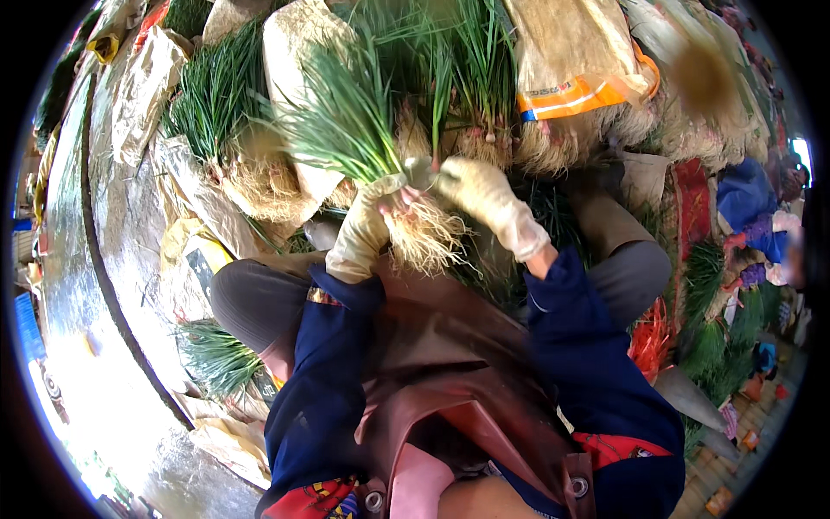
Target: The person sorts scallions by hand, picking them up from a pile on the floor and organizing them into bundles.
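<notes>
My left hand (361, 233), in a pale work glove, is closed around a bunch of spring onions (350, 117). The green leaves fan up and to the left, and the pale stringy roots (424, 232) hang down beside the glove. Just right of the bunch is my right hand (481, 197), also gloved, its fingers curled together. A thin green stalk (441, 95) runs down to those fingertips, but whether they pinch it cannot be made out. Behind both hands, more rooted spring onions (484, 78) lie in a row.
Woven sacks (575, 52) cover part of the pile ahead. Another onion heap (216, 95) lies at far left, and a smaller bunch (220, 355) beside my left knee. Wet floor (130, 242) stretches along the left. Red plastic strips (650, 337) lie near my right knee. People are at the far right.
</notes>
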### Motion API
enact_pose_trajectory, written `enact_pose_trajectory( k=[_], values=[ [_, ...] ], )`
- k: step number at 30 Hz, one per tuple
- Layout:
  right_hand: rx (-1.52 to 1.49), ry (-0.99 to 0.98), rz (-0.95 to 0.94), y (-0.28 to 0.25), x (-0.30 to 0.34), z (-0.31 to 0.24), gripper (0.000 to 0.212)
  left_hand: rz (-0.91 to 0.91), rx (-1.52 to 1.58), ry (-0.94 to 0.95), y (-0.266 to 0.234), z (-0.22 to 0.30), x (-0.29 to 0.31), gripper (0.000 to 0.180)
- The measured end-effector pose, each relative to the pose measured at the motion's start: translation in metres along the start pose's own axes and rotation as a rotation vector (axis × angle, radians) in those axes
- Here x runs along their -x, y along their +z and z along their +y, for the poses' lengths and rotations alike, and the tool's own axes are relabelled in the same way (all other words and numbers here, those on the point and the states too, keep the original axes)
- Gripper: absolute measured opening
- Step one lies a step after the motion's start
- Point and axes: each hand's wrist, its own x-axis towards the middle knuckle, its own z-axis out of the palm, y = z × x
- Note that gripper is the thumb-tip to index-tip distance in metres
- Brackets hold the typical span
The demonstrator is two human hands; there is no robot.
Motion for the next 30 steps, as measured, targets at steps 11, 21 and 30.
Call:
enact_pose_trajectory(
  k=[11,21,30],
  values=[
    [-1.216,-0.138,-0.077,0.036,-0.071,0.055,0.046,0.09,-0.115,-0.177,0.019,-0.007,0.012,0.013],
    [-1.162,-0.089,0.094,0.037,-0.048,0.038,0.027,0.06,-0.185,-0.021,0.008,-0.019,0.006,0.012],
    [-0.127,0.047,0.553,0.023,-0.058,0.006,0.035,0.091,0.019,-0.097,0.018,-0.01,0.003,0.014]
  ],
)
